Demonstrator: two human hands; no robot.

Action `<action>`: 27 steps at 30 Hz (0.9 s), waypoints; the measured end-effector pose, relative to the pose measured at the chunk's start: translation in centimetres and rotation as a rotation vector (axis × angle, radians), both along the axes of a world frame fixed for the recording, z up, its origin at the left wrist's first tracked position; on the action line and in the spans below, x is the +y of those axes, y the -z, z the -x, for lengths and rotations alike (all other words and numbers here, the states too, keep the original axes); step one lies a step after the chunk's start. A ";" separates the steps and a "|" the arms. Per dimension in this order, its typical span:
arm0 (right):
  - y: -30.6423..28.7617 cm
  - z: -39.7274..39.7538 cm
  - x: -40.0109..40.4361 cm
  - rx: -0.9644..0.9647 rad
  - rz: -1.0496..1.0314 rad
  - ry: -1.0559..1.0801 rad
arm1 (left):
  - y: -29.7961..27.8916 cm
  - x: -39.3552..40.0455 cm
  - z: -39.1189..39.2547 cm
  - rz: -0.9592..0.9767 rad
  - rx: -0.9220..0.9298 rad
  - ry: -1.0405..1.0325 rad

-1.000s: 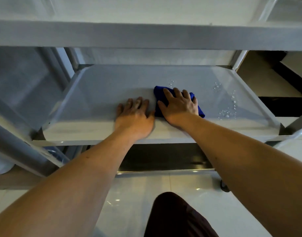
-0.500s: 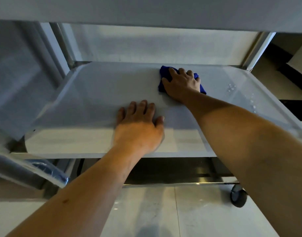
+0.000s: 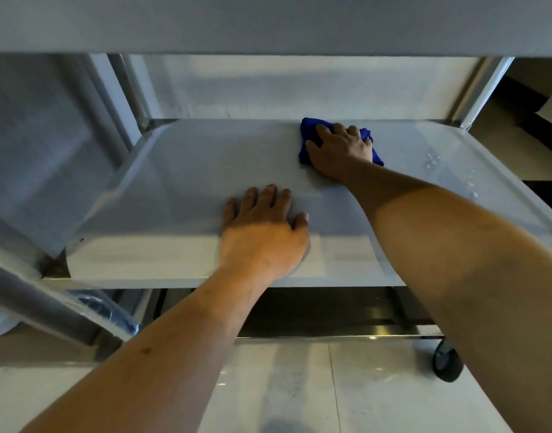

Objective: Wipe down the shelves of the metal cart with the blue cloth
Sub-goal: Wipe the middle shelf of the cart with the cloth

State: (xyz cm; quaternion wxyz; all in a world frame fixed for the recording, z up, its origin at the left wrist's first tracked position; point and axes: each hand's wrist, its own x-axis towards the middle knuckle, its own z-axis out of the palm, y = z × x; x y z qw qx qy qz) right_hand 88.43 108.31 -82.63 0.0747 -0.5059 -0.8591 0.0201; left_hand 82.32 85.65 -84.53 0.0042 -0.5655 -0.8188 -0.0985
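Right hand (image 3: 337,151) on one blue cloth (image 3: 309,126), left hand (image 3: 262,232) flat on shelf (image 3: 181,182).

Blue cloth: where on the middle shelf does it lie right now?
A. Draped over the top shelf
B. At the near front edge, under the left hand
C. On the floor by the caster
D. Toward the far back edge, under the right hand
D: the blue cloth lies by the back edge of the middle shelf, under the right hand; the left hand rests flat near the front edge.
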 end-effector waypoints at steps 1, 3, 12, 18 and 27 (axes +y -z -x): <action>-0.1 -0.5 -0.9 -0.007 0.007 0.001 | 0.0 -0.1 0.0 0.013 -0.002 -0.002; -0.2 -1.6 -3.1 -0.011 0.014 -0.012 | -0.1 -0.1 0.1 0.029 -0.001 -0.007; 0.4 -10.8 -15.0 0.021 0.028 -0.064 | -0.5 -0.8 0.9 0.056 -0.096 -0.019; -0.1 -15.1 -18.3 0.030 0.039 -0.056 | -1.6 -2.9 1.0 0.092 -0.049 0.011; 0.2 -17.3 -19.7 0.055 -0.017 -0.009 | -5.0 0.5 -4.5 0.065 -0.034 0.039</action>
